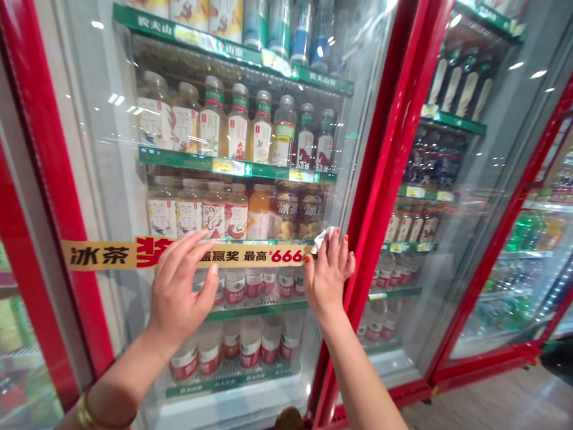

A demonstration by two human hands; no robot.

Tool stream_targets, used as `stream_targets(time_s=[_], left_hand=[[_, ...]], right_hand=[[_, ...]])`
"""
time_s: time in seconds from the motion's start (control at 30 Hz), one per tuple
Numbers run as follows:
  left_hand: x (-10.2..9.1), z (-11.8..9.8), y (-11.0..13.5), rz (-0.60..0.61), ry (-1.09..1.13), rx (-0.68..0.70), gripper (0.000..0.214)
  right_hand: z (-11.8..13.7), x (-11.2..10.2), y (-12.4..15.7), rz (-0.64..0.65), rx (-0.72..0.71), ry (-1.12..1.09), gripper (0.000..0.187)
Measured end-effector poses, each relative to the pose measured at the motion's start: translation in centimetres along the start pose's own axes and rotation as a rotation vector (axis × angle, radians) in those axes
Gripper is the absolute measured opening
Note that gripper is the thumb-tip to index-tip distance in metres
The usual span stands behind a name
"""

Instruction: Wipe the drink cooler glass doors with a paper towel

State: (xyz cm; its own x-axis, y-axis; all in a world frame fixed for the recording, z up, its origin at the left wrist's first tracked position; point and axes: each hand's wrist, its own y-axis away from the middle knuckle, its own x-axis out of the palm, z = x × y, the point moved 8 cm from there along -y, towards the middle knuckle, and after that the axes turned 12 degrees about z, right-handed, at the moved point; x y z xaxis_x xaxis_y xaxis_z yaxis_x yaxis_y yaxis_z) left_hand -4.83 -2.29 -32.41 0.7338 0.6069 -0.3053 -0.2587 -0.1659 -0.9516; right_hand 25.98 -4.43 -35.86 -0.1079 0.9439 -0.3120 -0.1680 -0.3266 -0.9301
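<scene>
Bright, even shop light fills the view, with hardly a shadow. Ceiling lamps show as small white streaks in the glass door (pixel 102 149) above the left hand (pixel 179 292), and again high up to the right of the right hand (pixel 329 278). A milky sheen veils the bottles (pixel 237 128) above both hands. The white cloth (pixel 323 236) in the right hand is nearly blown out. Both hands are sharp. The shelves (pixel 532 263) far right of them are soft and washed out. The red frames (pixel 49 155) bow outward toward the edges.
</scene>
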Motion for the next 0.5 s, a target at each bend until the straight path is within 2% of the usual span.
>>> stream_targets(time_s=[0.1, 0.23, 0.3, 0.4, 0.5], left_hand=[[2.1, 2.0, -1.1, 0.022, -0.158, 0.055, 0.077], [4.4, 3.0, -1.3, 0.057, -0.318, 0.098, 0.089], [4.7, 2.9, -1.1, 0.054, -0.342, 0.117, 0.091], [4.6, 2.7, -1.1, 0.048, -0.348, 0.13, 0.09], [4.5, 2.6, -1.1, 0.051, -0.351, 0.126, 0.09]], right_hand=[[0.5, 2.0, 1.1, 0.098, -0.023, 0.216, 0.085], [0.7, 1.4, 0.6, 0.103, 0.008, 0.192, 0.073], [1.8, 1.6, -0.1, 0.106, -0.05, 0.133, 0.08], [3.2, 2.9, 0.2, 0.143, -0.146, 0.058, 0.097], [2.6, 4.2, 0.7, 0.211, -0.21, 0.032, 0.098]])
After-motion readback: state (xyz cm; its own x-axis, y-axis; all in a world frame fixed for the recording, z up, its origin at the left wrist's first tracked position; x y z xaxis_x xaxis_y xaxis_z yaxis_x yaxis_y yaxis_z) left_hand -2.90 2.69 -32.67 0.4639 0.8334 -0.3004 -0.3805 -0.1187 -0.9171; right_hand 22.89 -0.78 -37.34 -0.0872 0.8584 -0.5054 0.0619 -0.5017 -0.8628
